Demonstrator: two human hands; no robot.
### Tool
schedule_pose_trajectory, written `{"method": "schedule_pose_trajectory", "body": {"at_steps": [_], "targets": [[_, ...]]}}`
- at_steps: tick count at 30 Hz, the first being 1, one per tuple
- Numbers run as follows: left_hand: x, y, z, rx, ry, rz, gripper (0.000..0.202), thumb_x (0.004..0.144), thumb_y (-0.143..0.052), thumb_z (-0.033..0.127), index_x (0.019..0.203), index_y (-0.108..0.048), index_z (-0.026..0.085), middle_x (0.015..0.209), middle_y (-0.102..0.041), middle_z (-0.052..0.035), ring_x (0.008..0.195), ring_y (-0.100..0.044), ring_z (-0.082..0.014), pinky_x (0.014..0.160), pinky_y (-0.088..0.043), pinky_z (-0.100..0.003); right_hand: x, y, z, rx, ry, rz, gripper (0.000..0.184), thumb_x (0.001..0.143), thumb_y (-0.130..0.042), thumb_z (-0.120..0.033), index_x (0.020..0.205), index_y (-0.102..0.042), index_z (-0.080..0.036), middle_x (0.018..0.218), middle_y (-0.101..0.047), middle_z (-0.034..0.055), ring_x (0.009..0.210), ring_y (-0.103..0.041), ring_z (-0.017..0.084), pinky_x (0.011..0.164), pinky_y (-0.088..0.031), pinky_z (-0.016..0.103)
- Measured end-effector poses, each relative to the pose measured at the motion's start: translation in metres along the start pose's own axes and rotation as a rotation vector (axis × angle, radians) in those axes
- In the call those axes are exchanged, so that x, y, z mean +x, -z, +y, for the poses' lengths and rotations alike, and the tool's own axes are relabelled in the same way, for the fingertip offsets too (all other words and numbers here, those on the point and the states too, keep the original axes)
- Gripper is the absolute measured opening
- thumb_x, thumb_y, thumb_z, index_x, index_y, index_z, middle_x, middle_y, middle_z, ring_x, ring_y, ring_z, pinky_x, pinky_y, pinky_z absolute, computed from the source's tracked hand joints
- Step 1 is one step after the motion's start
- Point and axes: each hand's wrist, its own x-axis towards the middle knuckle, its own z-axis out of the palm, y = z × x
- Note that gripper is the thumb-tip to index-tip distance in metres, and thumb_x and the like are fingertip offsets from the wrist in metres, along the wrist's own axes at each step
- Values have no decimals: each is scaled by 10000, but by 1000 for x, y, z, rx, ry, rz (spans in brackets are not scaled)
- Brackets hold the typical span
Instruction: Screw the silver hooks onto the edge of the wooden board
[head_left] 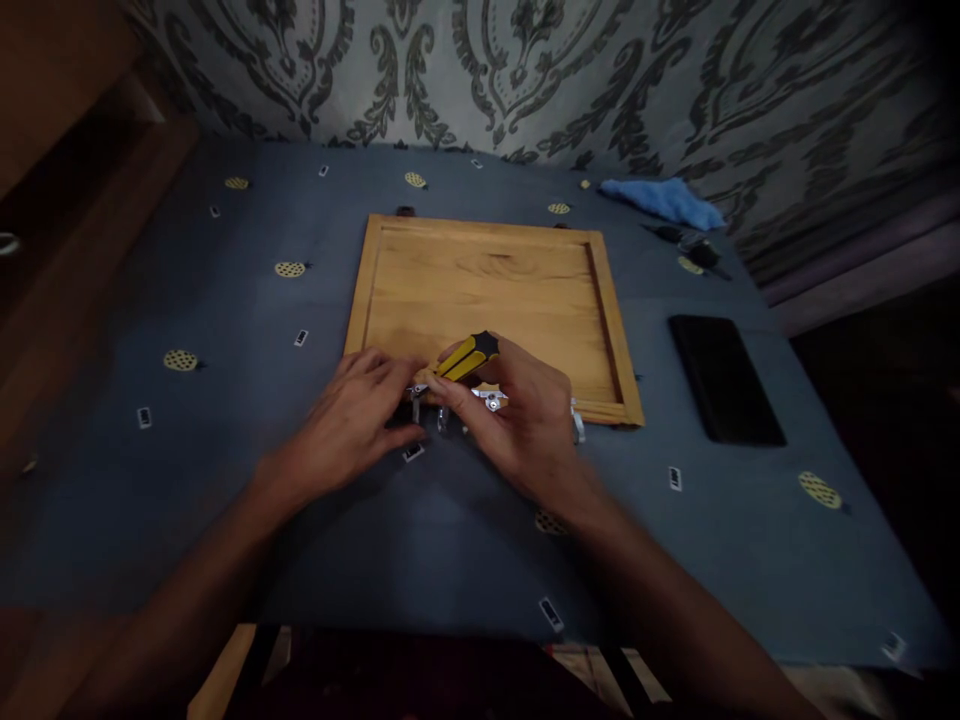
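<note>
A wooden cabinet door panel [487, 290] lies flat on the blue patterned cloth [225, 400]. At its near edge sits a small metal hinge [491, 400]. My right hand [517, 415] is closed around a screwdriver with a yellow and black handle [469, 356], its tip pointing down at the metal parts. My left hand [356, 415] rests beside it with fingers curled over small metal pieces [416, 392] at the panel's near left corner; what the fingers pinch is hidden.
A black phone [724, 378] lies to the right of the panel. A blue cloth [664, 200] and dark small tools [694, 245] sit at the far right by the patterned wall. A wooden cabinet stands at the left.
</note>
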Motion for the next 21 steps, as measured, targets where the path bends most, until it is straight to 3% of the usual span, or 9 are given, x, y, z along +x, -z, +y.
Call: {"method": "schedule_pose_trajectory", "body": {"at_steps": [8,16,21], "targets": [[0,-1,-1,-11,-7,6,479,887,-735,321,1292,-498,225,1164,-687,-67,1141,-585,-295,985,-472,-447,3,6,-1,63,-37,-86,114,945,-660,-305,898,-654,-201,833,-725,25,740,-686,159,649,-543,289],[-1,1,-1,1,3,-7,555,884,-741,362,1351,-479,213,1177,-700,-66,1159,-567,-290,1004,-458,-456,-1,19,-4,197,-239,231,117,899,-716,-307,979,-667,-238,880,-725,6,661,-672,138,613,-586,298],[-2,2,-1,30,5,-25,555,900,-718,366,1374,-464,230,1213,-687,-74,1174,-575,-298,1009,-450,-463,-7,20,0,163,-238,223,103,891,-726,-302,960,-671,-248,862,-725,7,666,-672,146,617,-601,314]]}}
